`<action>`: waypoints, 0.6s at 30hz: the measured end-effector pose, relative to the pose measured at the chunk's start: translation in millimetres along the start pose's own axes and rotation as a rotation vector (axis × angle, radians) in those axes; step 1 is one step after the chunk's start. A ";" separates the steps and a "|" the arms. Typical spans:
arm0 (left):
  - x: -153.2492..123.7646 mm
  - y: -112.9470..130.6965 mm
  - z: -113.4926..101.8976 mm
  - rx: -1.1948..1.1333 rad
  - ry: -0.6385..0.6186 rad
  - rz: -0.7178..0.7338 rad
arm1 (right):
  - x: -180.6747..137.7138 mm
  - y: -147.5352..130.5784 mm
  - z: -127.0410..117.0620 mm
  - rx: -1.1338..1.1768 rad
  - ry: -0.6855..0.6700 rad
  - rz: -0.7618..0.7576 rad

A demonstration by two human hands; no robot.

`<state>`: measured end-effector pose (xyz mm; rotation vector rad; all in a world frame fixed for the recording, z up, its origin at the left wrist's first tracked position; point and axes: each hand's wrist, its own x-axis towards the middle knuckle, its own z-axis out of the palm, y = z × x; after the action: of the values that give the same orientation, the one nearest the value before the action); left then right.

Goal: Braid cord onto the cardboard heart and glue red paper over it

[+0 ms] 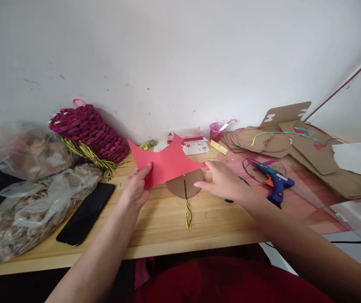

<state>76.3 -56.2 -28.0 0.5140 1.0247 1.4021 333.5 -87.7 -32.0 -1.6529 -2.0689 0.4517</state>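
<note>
Paper, red [164, 166], raised over the table [155, 229] at mid-bench; take it as clock centre, twelve toward the wall. Upper edge cut into a deep curve, corners pointed.

Left hand [138, 185] at eight o'clock, gripping the sheet's lower left part, thumb on top. Right hand [222, 179] at three to four, fingers at the sheet's right point, thumb spread away; cannot tell whether it grips.

Cardboard disc [180, 190] on the table at five, partly hidden by the sheet. Dark cord across it, yellow-green tassel [188, 214] hanging off its near edge.

Black phone [85, 214] flat at eight, just beside a clear bag [35, 210] of brownish bits. Burgundy braided piece [88, 132] leaning on the wall at ten, tasselled. Purple cup [216, 131] at two, yellow strip [218, 147] near it. Cut cardboard shapes [246, 141] piled between two and three. Blue glue gun [275, 180] at three, beyond the right hand.
</note>
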 end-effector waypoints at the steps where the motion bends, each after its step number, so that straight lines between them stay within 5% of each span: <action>1: 2.0 -1.1 4.5 0.006 -0.032 -0.002 | 5.2 -2.4 3.0 -0.104 -0.036 -0.027; 4: 8.2 -3.7 16.2 0.005 -0.104 0.010 | 21.9 -8.4 13.6 -0.283 -0.098 -0.063; 9: 19.3 -6.4 23.9 -0.018 -0.195 -0.010 | 38.3 -13.3 19.3 -0.195 -0.109 -0.011; 18: 28.0 4.0 2.3 -0.187 -0.270 -0.069 | 39.8 2.4 25.3 0.740 -0.118 0.138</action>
<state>72.2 -28.2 -31.4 0.5085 0.6812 1.3110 314.8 -47.8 -49.0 -1.3230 -1.5634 1.2120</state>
